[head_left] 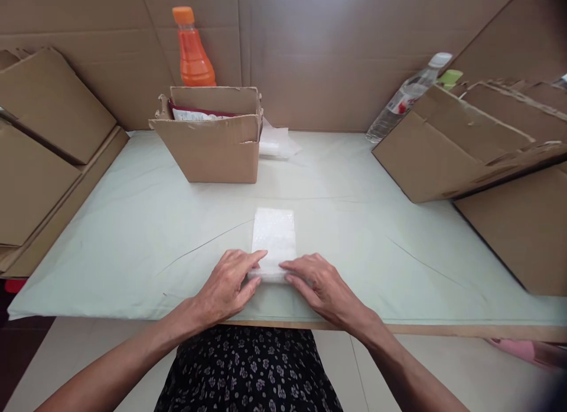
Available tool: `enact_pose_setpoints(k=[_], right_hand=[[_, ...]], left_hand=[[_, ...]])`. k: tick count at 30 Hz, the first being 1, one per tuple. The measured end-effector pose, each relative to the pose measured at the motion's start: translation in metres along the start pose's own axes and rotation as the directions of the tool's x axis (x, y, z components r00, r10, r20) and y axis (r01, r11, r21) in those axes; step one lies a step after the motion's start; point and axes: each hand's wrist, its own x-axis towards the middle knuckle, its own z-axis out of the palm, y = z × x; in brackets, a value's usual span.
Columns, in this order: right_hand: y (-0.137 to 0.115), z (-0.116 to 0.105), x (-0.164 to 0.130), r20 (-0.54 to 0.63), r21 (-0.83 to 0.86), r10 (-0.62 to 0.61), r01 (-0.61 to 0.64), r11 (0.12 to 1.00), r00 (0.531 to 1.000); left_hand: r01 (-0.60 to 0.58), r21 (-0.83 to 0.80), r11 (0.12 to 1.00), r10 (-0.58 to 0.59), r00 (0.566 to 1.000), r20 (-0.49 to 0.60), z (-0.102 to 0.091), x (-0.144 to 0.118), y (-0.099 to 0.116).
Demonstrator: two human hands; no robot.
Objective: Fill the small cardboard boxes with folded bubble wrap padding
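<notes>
A white strip of what looks like bubble wrap (274, 232) lies flat on the pale green cloth, with its near end rolled or folded into a thick edge. My left hand (233, 280) grips the left end of that edge, thumb in front and index finger stretched over the top. At the right end, my right hand (319, 284) holds the edge between thumb and fingers. Whether something is wrapped inside the roll cannot be seen.
A cardboard box (221, 155) holding a packet stands behind, near an orange bottle (195, 55) and more white wrapping (277, 143). Cardboard boxes (443, 146) and a clear bottle (403, 99) are on the right. More cardboard (53, 111) lines the left. The table's edge (425, 329) runs close to my body.
</notes>
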Motion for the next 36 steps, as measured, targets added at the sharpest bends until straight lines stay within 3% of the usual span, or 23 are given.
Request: enact_pose_setpoints(k=[1,3,6,10,12,15,17,19,22,26,29,32,36], right_hand=[[-0.002,-0.002,-0.003,0.015,0.047,0.016,-0.016,0.999,1.0],[-0.006,-0.005,-0.008,-0.063,0.031,0.038,-0.036,0.999,0.997],[-0.01,-0.003,-0.007,-0.218,-0.177,-0.044,0.005,0.984,0.975],[-0.007,0.002,0.003,-0.058,-0.339,-0.154,0.125,0.932,0.986],[-0.004,0.001,0.006,-0.02,-0.291,-0.12,0.109,0.95,0.993],[-0.004,-0.003,0.006,0.058,-0.057,-0.006,0.009,0.998,0.998],[-0.005,-0.005,0.008,0.144,0.074,0.082,-0.094,0.993,0.986],[-0.005,-0.005,0.014,0.176,0.104,0.175,-0.196,0.975,0.969],[0.001,-0.001,0.032,0.096,-0.005,0.268,-0.269,0.963,0.959],[0.016,0.002,0.05,-0.002,-0.2,0.251,-0.247,0.948,0.968],[0.023,0.002,0.051,-0.028,-0.252,0.223,-0.223,0.942,0.974],[0.024,0.004,0.044,0.013,-0.183,0.178,-0.173,0.968,0.984],[0.016,0.012,0.032,-0.002,0.056,0.076,-0.076,0.996,0.997]], left_hand=[[0.043,-0.027,0.999,-0.043,0.999,0.026,-0.002,-0.003,0.002],[0.108,-0.043,0.993,-0.107,0.994,0.029,-0.003,-0.002,0.003],[0.128,0.029,0.991,-0.127,0.991,-0.042,0.003,0.015,-0.006],[0.087,0.107,0.99,-0.072,0.988,-0.134,0.007,0.031,-0.015],[0.0,0.087,0.996,0.01,0.993,-0.118,0.004,0.025,-0.013],[-0.064,0.036,0.997,0.065,0.997,-0.038,-0.002,0.009,-0.008],[-0.02,0.036,0.999,0.022,0.999,-0.045,-0.006,0.002,-0.006],[0.065,0.028,0.998,-0.062,0.993,-0.099,-0.009,0.001,-0.005],[0.209,-0.049,0.977,-0.215,0.961,-0.174,-0.011,0.005,-0.006],[0.253,-0.07,0.965,-0.262,0.945,-0.194,-0.007,0.006,-0.007],[0.254,-0.052,0.966,-0.259,0.953,-0.16,0.0,0.005,-0.008],[0.272,-0.033,0.962,-0.274,0.951,-0.143,0.003,0.009,-0.009],[0.35,-0.08,0.933,-0.355,0.932,-0.072,-0.002,0.018,-0.01]])
